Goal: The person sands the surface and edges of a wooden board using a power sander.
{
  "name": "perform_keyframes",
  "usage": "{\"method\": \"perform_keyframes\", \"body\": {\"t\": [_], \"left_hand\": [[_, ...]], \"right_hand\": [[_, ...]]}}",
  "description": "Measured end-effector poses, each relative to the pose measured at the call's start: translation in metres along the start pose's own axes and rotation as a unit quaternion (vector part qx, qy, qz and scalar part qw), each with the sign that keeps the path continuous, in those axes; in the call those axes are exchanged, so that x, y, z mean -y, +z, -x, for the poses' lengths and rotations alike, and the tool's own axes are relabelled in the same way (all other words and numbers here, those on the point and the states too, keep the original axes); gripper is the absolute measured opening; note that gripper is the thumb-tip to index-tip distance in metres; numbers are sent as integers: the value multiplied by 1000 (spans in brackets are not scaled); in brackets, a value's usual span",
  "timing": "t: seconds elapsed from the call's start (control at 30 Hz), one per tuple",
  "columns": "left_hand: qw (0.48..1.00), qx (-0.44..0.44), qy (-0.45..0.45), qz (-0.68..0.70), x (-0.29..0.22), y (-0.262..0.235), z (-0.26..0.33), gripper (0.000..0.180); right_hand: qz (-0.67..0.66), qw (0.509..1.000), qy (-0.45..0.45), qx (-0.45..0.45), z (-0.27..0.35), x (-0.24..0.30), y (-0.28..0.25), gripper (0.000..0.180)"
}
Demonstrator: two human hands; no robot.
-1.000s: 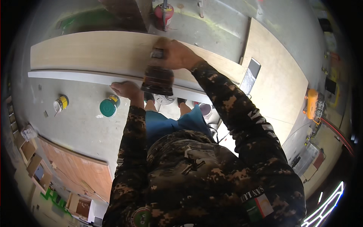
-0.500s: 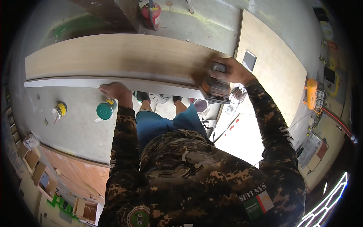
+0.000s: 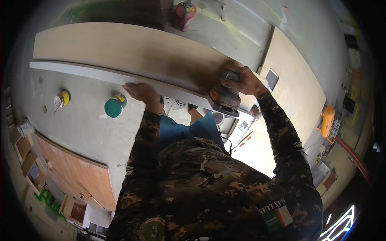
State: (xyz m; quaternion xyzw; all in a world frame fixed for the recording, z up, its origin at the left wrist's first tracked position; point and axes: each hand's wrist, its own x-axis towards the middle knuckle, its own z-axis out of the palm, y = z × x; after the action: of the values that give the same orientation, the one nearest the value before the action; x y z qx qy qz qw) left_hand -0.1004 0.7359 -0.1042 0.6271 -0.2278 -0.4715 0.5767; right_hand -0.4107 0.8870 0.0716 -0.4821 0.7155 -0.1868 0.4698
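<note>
A long pale wooden board (image 3: 120, 44) with a white front edge (image 3: 84, 71) spans the view ahead of me. My right hand (image 3: 245, 82) is wrapped round an orange and black power sander (image 3: 223, 96). The sander's flat black pad lies against the white edge near the board's right end. My left hand (image 3: 141, 93) rests on the same white edge left of the middle, its fingers stretched out along it. Part of the sander's grip is hidden by my right fingers.
Below the board stand a green-lidded bucket (image 3: 115, 107) and a small paint can (image 3: 62, 99). A light wooden sheet (image 3: 295, 84) at right carries a tablet-like device (image 3: 272, 79). An orange compressor (image 3: 327, 120) is farther right. A red tank (image 3: 185, 15) stands beyond the board.
My left hand has slid right along the white edge and its fingers have straightened. The sander has shifted slightly and tilted against the edge. The whole view has turned a little.
</note>
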Motion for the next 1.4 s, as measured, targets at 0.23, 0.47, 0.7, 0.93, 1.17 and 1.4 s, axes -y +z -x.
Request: {"method": "perform_keyframes", "body": {"t": [0.23, 0.47, 0.7, 0.93, 1.17, 1.4], "left_hand": [[971, 48, 48, -230, 32, -26, 20, 56], [863, 118, 336, -359, 47, -32, 57, 84], [954, 61, 138, -258, 45, -19, 74, 82], [988, 51, -138, -48, -35, 20, 83, 71], [997, 51, -41, -37, -25, 26, 78, 75], [993, 103, -62, -17, -29, 33, 72, 78]], "right_hand": [[2, 1000, -26, 0, -75, 76, 42, 50], [-7, 999, -34, -13, -145, 131, 73, 48], [9, 997, -76, -12, -216, 206, 105, 43], [8, 989, -139, -44, -298, 254, 130, 41], [-17, 999, -48, -7, -368, 343, 158, 47], [16, 995, -94, 15, -438, 392, 172, 53]]}}
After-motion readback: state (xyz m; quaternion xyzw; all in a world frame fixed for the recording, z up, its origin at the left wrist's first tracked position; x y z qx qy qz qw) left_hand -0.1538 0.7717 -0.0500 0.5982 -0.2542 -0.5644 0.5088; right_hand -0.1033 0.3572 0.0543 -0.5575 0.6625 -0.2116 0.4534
